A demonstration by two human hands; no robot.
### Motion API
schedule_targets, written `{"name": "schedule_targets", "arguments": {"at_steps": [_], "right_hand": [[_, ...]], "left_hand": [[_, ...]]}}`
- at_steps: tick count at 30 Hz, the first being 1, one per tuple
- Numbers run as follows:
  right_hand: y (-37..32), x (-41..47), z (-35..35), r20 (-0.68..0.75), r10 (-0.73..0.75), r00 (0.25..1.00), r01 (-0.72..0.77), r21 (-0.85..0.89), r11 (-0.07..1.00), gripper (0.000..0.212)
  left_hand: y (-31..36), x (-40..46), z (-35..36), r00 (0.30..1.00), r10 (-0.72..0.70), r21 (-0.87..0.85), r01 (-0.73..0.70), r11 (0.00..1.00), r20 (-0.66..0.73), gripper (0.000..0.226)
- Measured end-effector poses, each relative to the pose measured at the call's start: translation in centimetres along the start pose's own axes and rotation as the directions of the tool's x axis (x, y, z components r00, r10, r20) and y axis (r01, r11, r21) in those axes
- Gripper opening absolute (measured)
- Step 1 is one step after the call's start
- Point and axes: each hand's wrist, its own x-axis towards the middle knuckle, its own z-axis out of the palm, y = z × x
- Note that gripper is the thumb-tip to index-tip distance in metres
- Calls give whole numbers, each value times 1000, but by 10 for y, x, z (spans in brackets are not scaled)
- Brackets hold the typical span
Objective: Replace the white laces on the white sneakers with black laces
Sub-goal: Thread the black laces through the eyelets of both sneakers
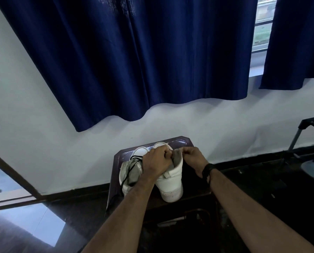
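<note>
Two white sneakers stand side by side on a small dark table (185, 141), heels towards me. The left sneaker (128, 172) has a black lace (132, 162) threaded loosely through it, one end trailing down over its side. The right sneaker (170, 183) is held at its opening by both hands. My left hand (157, 162) reaches across and curls its fingers at the tongue area. My right hand (192, 155) pinches at the same spot from the right. What the fingers hold is hidden between them.
A white wall and dark blue curtains (134, 61) rise right behind the table. A dark metal rack (305, 128) stands at the right, with a pale round object below it. The floor is dark and glossy, and a doorway opens at the left.
</note>
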Motion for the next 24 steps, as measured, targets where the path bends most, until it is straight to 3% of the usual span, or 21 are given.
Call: {"name": "schedule_targets", "arguments": {"at_steps": [5, 8, 11, 12, 14, 16, 17, 18, 19, 20, 21, 22, 24], "right_hand": [[7, 0, 2, -23, -118, 993, 116, -67, 991, 17], [7, 3, 4, -70, -128, 989, 111, -204, 973, 15], [5, 9, 3, -241, -102, 965, 43, -236, 971, 15], [1, 11, 1, -329, -71, 942, 25, -143, 989, 16], [-11, 12, -5, -407, 65, 911, 53, 273, 961, 20], [-27, 10, -15, -333, 148, 931, 108, 640, 761, 24], [-34, 8, -22, -307, 132, 942, 116, 670, 733, 24], [-39, 5, -29, -308, 62, 949, 142, 595, 791, 24], [-43, 2, -36, -315, -74, 946, 195, 372, 907, 21], [-44, -1, -42, -254, -267, 930, 278, 8, 961, 17], [-46, -5, -47, -87, -404, 911, 347, -368, 862, 12], [-46, -5, -50, 104, -417, 903, 381, -644, 664, 5], [-47, -8, -51, 269, -252, 929, 331, -910, 250, 24]], "left_hand": [[0, 1, 0, 1000, -8, -12, 8, 1000, 16, 25], [0, 0, 0, 1000, -6, -5, 6, 1000, 8, 25], [4, -3, -2, 998, 11, -50, -14, 999, -57, 17], [5, -4, -3, 996, 11, -77, -17, 997, -88, 14], [7, -5, -5, 990, 13, -121, -30, 992, -142, 11], [7, -7, -5, 981, 24, -137, -51, 989, -191, 13], [6, -8, -4, 975, 35, -129, -65, 990, -219, 15], [5, -8, -4, 965, 54, -110, -84, 990, -255, 17], [4, -7, -3, 952, 80, -77, -107, 991, -296, 19], [4, -7, -2, 939, 111, -36, -130, 991, -326, 20], [4, -8, -3, 928, 142, 6, -149, 989, -344, 22], [5, -8, -4, 921, 159, 39, -156, 987, -355, 26], [6, -13, -9, 924, 122, 67, -104, 992, -362, 39]]}}
